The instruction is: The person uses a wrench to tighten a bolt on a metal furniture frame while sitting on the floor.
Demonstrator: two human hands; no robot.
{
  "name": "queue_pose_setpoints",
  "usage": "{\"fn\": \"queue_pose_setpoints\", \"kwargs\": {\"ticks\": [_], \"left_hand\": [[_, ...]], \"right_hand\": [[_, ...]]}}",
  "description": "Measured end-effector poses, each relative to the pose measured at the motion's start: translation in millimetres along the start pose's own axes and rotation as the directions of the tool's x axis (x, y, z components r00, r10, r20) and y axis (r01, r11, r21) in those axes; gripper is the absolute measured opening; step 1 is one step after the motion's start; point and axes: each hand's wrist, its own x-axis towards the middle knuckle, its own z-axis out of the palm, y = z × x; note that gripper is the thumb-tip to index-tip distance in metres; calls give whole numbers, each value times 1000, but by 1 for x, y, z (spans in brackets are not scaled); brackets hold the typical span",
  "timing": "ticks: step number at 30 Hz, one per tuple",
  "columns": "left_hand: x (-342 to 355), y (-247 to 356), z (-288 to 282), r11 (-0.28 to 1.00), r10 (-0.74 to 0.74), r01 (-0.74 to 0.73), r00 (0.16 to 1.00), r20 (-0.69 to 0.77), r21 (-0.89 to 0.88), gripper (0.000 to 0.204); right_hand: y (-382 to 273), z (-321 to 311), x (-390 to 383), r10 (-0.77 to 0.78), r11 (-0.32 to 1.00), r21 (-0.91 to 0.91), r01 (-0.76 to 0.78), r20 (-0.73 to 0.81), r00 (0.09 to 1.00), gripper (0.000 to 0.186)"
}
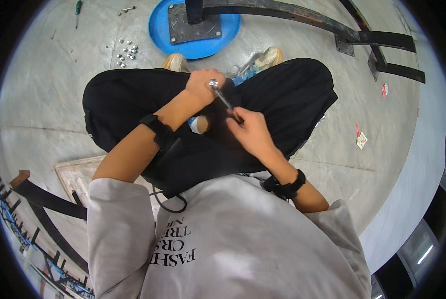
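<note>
I sit cross-legged in black trousers on a concrete floor. My left hand (203, 85) is closed around the shiny metal head of a ratchet wrench (222, 96), above my lap. My right hand (250, 132) grips the dark handle end of the same tool, lower and to the right. The slim chrome shaft runs diagonally between both hands. Black bands wrap both wrists.
A blue round tray (195, 47) under a dark metal base plate (193, 25) lies ahead of my feet. Several shiny nuts (125, 53) lie on the floor at the left. A green-handled screwdriver (77, 9) lies far left. Black curved steel bars (332, 25) run right. A flat board (76, 174) lies by my left side.
</note>
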Motion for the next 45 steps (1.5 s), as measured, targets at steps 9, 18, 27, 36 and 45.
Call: {"fn": "queue_pose_setpoints", "kwargs": {"ticks": [9, 18, 27, 36, 45], "left_hand": [[-11, 9, -7, 998, -9, 9, 1000, -10, -61, 20], [-26, -84, -126, 897, -199, 147, 976, -84, -417, 25], [56, -166, -147, 696, -326, -97, 840, -433, -712, 43], [66, -179, -140, 232, -251, -99, 955, -158, -968, 60], [86, -173, -65, 832, -82, -248, 830, -552, -496, 60]], "right_hand": [[-9, -81, 28, 130, 965, 252, -80, -192, 973, 21], [-6, -90, 120, 22, 977, 207, -50, 134, 991, 19], [34, 47, 223, 112, 985, 95, -145, 292, 950, 24], [26, 80, 219, 371, 878, 204, -432, 277, 886, 28], [-8, 9, 282, -126, 649, -732, 205, 162, 979, 40]]}}
